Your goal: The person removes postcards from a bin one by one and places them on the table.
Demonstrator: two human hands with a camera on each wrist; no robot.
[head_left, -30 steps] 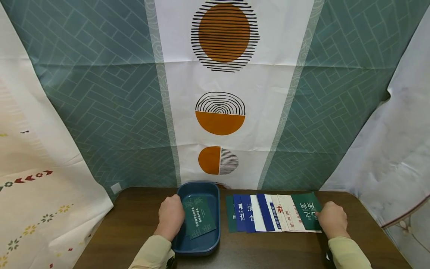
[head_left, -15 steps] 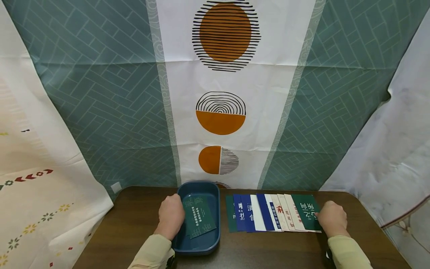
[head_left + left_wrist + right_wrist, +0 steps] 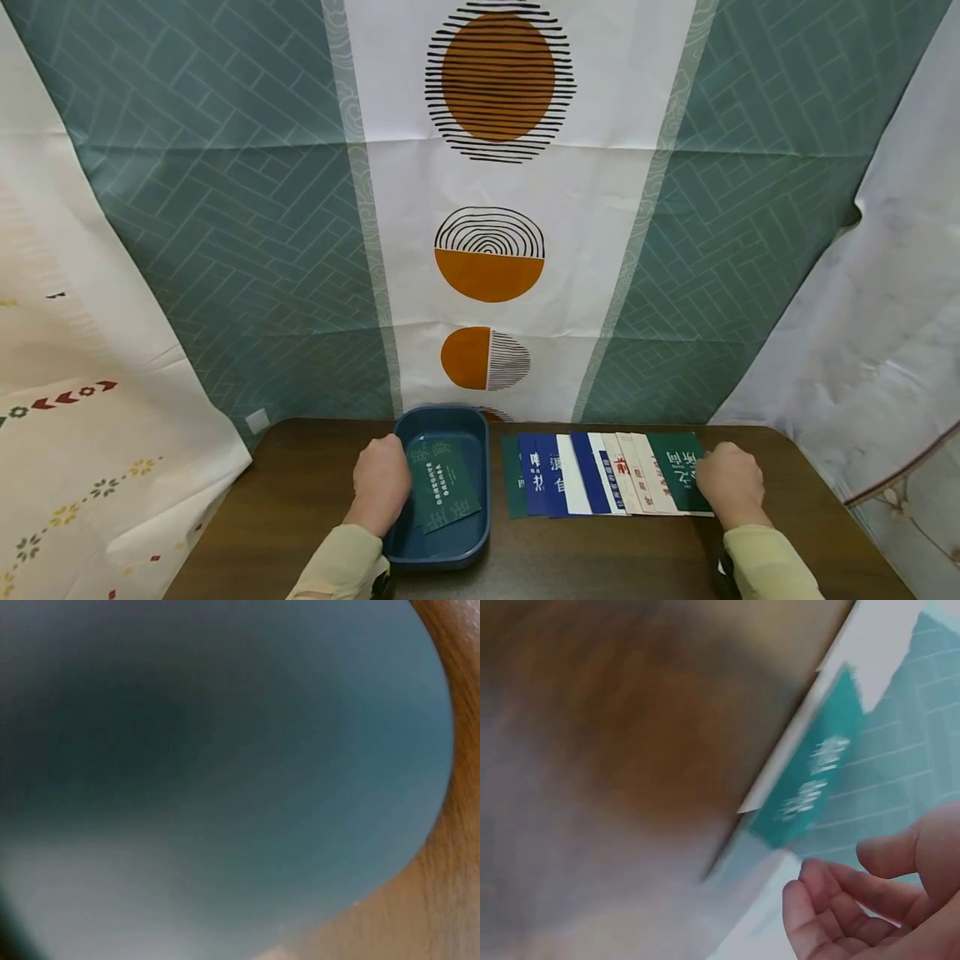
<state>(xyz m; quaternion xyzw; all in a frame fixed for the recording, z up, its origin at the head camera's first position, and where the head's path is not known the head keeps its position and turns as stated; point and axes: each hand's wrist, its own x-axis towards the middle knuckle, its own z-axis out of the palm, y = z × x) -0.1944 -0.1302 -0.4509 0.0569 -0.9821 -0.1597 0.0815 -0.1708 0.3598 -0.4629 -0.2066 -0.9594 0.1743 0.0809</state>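
My left hand [image 3: 380,482] grips the left rim of a blue plastic bin [image 3: 442,546]. Green printed cards [image 3: 444,483] overlap each other inside it. The left wrist view is filled by the bin's blurred blue side [image 3: 352,787]. To the right of the bin, several cards lie fanned in an overlapping row, with a green card [image 3: 675,467] bearing white characters on top at the right end. My right hand [image 3: 730,483] is at that card's right edge. In the right wrist view its fingers [image 3: 802,900] are loosely curled, thumb apart from them, beside the green card [image 3: 806,780].
Bin and cards share a brown wooden table [image 3: 555,554]. A patterned green and white cloth [image 3: 630,208] hangs behind the table's back edge. Pale cloths hang at the left [image 3: 97,350] and right [image 3: 885,333].
The right-end green card, slightly tilted earlier, now lies lined up with the row. My right hand has shifted a little left, over its edge. The left hand and bin stay put.
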